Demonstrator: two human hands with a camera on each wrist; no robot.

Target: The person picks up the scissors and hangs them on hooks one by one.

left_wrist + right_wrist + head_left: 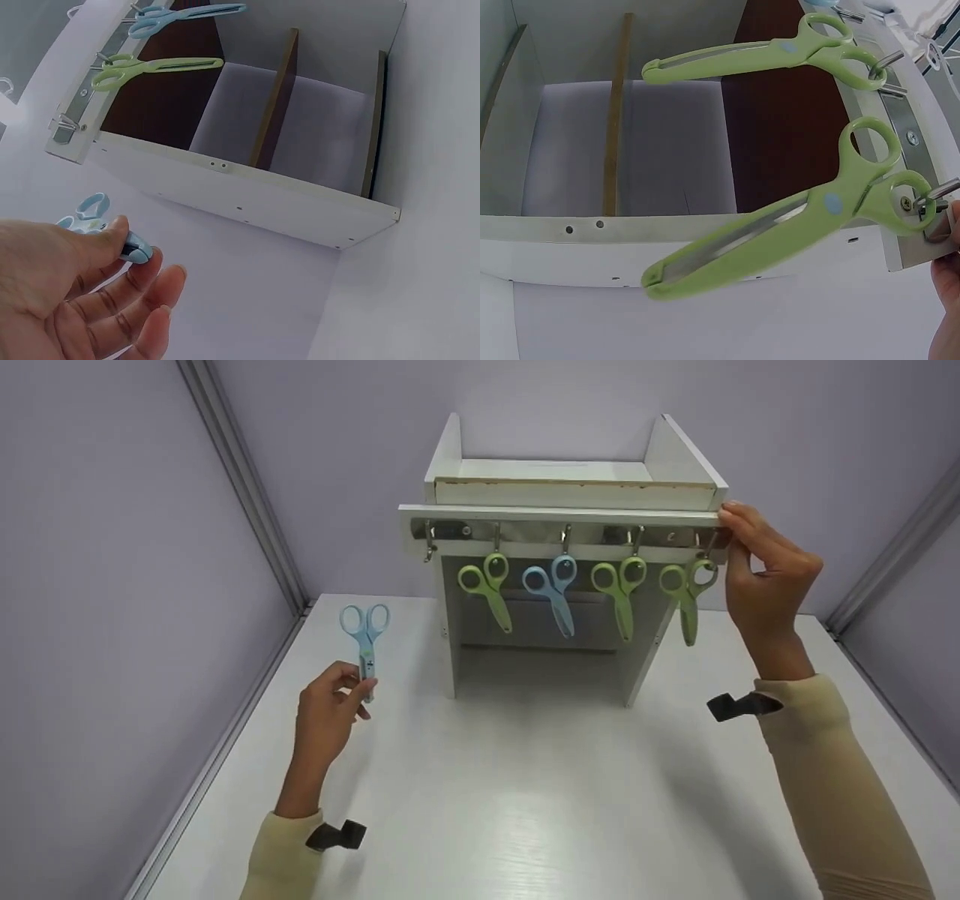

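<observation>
Blue plastic scissors (365, 639) pinched by left hand (326, 712) fingers; right hand (765, 577) fingers curl round white rack (559, 515) corner.

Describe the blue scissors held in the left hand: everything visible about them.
The blue scissors are small, light blue and look plastic, with two round finger loops and a short body whose blades are shut. They stand nearly upright, loops up and tip down, above the white table, to the left of the white hook rack. The left hand pinches the lower end between thumb and fingers; the left wrist view shows the thumb over the blade end. Nothing else touches them.
</observation>
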